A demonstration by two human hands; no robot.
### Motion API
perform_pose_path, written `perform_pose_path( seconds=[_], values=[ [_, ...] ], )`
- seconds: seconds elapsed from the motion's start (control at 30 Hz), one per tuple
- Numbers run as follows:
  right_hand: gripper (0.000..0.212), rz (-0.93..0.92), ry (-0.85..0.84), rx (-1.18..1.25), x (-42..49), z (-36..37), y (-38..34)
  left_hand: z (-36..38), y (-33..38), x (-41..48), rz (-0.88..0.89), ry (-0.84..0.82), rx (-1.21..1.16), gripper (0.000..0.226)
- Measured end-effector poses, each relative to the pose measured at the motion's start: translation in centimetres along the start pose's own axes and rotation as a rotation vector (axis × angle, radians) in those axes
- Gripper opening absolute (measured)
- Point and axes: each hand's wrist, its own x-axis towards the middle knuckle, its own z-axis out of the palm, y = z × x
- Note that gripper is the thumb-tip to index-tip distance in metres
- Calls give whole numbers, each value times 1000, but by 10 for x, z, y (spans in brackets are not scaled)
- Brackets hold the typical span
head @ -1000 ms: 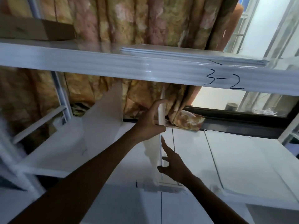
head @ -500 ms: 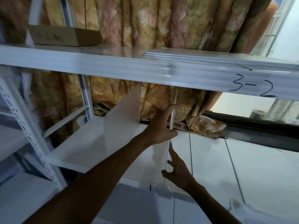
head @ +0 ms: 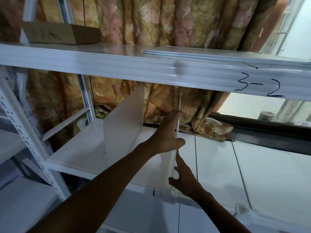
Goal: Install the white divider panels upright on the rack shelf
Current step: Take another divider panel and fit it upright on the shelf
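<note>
1. Floral curtain (head: 168, 22) backs the white rack (head: 25, 137); a cardboard box (head: 62, 33) sits upper left.
2. One divider panel (head: 124, 125) stands upright on the rack shelf (head: 269, 174), apparently fitted.
3. Just right, the left hand (head: 168, 132) grips the front edge of a second divider panel (head: 168, 165) at mid-height.
4. That panel stands edge-on, long axis vertical, foot at the shelf's front lip.
5. The right hand (head: 183, 179) pinches it lower, nearest the foot, so seating it likely falls there.
6. Spare panels (head: 218, 53) lie flat overhead.

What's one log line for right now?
held panel: upright, edge-on | left hand: grips upper edge | right hand: holds lower edge | other panel: standing
</note>
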Motion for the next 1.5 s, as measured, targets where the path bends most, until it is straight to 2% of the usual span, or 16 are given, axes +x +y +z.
perform_pose_path(
  seconds=[0.27, 0.6, 1.5],
  values=[
    [104, 72, 7, -7, 1, 11, 9, 0, 3, -5, 32, -13, 40, 63],
    [102, 96, 11, 2, -1, 12, 2, 3, -2, -12, -31, -10, -12, 74],
    [96, 231, 2, 75, -7, 17, 2, 12, 15, -7, 3, -60, 69, 56]
  ],
)
